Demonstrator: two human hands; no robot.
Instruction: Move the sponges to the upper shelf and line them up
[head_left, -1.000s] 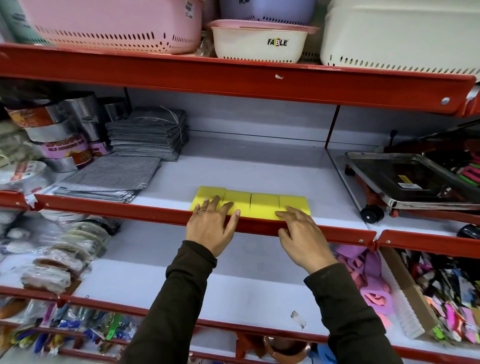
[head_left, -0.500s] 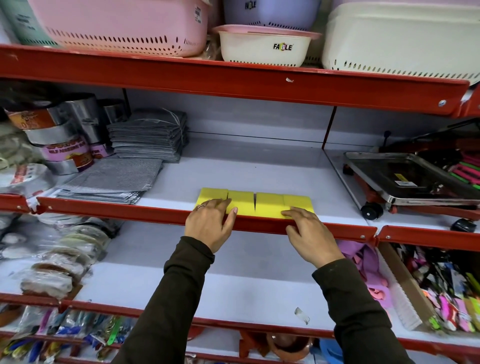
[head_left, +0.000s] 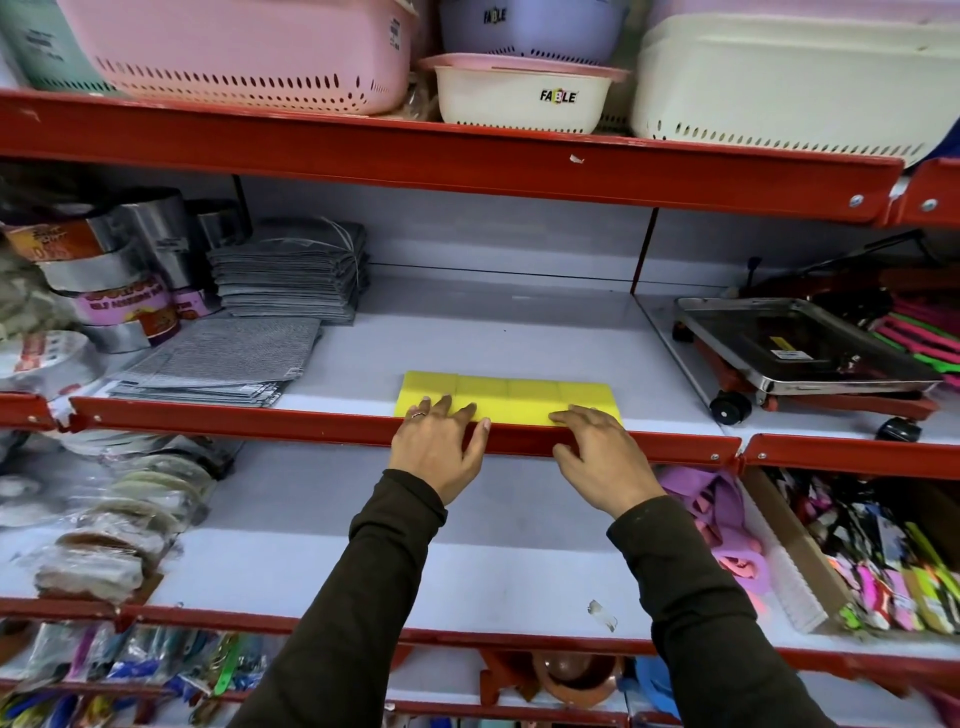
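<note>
Several yellow sponges (head_left: 519, 395) lie side by side in one tight row at the front of the white middle shelf (head_left: 467, 332), just behind its red lip. My left hand (head_left: 439, 449) rests flat over the lip with its fingertips on the leftmost sponges. My right hand (head_left: 597, 457) lies flat too, fingertips touching the front edge of the rightmost sponges. Neither hand grips anything. The front edges of the sponges are partly hidden by my fingers and the lip.
Grey cloth stacks (head_left: 291, 275) and foil tape rolls (head_left: 119, 291) fill the shelf's left. A steel wheeled tray (head_left: 795, 348) stands to the right past a divider. Plastic baskets (head_left: 519, 93) sit on the shelf above. Below lie packaged goods (head_left: 104, 525) and pink items (head_left: 717, 514).
Both hands have slid back slightly toward the red lip, fingers covering less of the sponges. The small gap in the middle of the row has closed.
</note>
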